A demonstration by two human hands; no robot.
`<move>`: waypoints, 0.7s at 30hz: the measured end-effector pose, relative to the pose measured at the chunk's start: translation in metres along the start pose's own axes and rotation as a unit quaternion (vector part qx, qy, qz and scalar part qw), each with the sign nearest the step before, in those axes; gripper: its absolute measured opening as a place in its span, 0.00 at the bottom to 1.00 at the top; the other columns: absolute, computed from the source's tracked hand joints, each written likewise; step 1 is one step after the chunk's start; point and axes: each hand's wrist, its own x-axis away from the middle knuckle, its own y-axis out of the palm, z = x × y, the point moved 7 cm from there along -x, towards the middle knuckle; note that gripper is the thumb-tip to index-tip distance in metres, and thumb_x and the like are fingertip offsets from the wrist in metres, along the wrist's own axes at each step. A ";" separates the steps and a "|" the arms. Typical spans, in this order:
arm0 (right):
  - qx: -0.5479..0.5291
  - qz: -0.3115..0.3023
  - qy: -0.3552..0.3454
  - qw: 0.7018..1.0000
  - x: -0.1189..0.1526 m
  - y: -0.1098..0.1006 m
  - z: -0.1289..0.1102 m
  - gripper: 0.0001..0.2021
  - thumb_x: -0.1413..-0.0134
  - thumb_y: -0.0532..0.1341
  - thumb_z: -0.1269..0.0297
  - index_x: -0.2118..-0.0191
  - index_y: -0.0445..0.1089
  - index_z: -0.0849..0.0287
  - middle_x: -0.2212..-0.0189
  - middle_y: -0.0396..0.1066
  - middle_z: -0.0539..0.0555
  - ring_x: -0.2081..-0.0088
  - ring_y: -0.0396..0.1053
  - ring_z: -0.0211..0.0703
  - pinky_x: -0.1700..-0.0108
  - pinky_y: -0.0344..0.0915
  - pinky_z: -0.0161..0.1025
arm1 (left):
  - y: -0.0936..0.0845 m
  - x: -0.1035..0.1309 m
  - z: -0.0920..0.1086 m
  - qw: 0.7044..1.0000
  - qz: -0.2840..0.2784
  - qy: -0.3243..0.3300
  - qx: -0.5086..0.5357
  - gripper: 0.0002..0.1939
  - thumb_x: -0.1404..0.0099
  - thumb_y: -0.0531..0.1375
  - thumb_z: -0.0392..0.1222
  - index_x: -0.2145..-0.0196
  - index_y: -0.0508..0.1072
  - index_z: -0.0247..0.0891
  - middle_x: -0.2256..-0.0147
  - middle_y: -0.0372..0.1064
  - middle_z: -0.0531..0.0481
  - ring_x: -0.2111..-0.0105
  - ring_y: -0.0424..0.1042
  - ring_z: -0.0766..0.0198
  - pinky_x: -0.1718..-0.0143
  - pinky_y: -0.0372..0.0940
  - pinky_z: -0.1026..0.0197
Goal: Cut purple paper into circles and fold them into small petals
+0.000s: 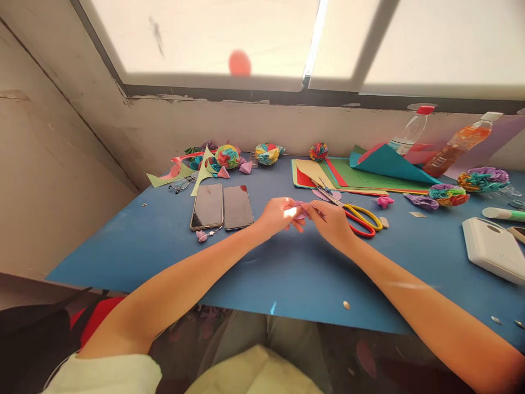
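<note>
Between my two hands is a small piece of purple paper (301, 210), partly hidden by the fingers. My left hand (281, 214) pinches it from the left, with sunlight falling on the back of the hand. From the right, my right hand (328, 220) grips the paper's other side between thumb and fingers. Just beyond my right hand lie scissors with red and yellow handles (363, 218), their blades pointing away to the left. A flat purple paper piece (327, 195) rests partly under the blades.
Two phones (207, 207) (238, 207) lie left of my hands, with glasses (182, 183) behind. Along the wall sit paper flower balls (228, 157) (268, 154). Coloured paper sheets (369, 174), two bottles (410, 131) (461, 143) and a white device (492, 249) occupy the right side of the blue table (164, 262).
</note>
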 end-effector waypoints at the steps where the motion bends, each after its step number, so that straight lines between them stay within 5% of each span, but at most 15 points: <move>1: -0.005 0.005 0.008 1.000 0.000 -0.001 0.001 0.22 0.39 0.46 0.50 0.76 0.63 0.58 0.81 0.62 0.50 0.77 0.55 0.37 0.73 0.52 0.35 | 0.000 0.000 0.001 1.000 0.003 0.001 0.020 0.09 0.35 0.51 0.42 0.70 0.64 0.35 0.76 0.69 0.51 0.78 0.72 0.67 0.79 0.55 0.68; 4: 0.003 0.019 0.013 1.000 0.000 -0.003 0.001 0.22 0.38 0.46 0.51 0.76 0.64 0.58 0.81 0.63 0.51 0.78 0.55 0.37 0.73 0.53 0.35 | 0.000 0.001 0.003 0.999 0.004 0.014 0.042 0.13 0.33 0.45 0.43 0.69 0.64 0.35 0.75 0.69 0.50 0.78 0.72 0.67 0.80 0.55 0.67; 11: -0.003 0.030 0.017 0.999 0.003 -0.002 -0.004 0.19 0.39 0.48 0.55 0.70 0.70 0.59 0.77 0.69 0.53 0.76 0.61 0.39 0.73 0.57 0.36 | -0.005 0.004 0.013 0.986 0.061 0.121 -0.102 0.16 0.34 0.46 0.42 0.78 0.62 0.36 0.80 0.67 0.54 0.81 0.68 0.70 0.72 0.60 0.65; 17: 0.039 0.108 0.013 0.993 0.005 -0.013 -0.002 0.16 0.40 0.51 0.59 0.63 0.75 0.57 0.73 0.75 0.54 0.74 0.69 0.41 0.71 0.64 0.37 | 0.007 -0.003 -0.001 0.998 -0.047 0.038 -0.003 0.11 0.35 0.47 0.42 0.73 0.60 0.36 0.78 0.70 0.50 0.81 0.71 0.66 0.82 0.53 0.68; 21: 0.057 0.104 -0.093 0.989 0.005 -0.013 -0.015 0.14 0.40 0.52 0.62 0.60 0.75 0.57 0.64 0.77 0.55 0.64 0.73 0.44 0.61 0.68 0.39 | 0.005 -0.002 0.001 0.998 -0.046 0.002 0.045 0.13 0.34 0.47 0.42 0.71 0.65 0.33 0.77 0.71 0.47 0.79 0.72 0.66 0.80 0.54 0.68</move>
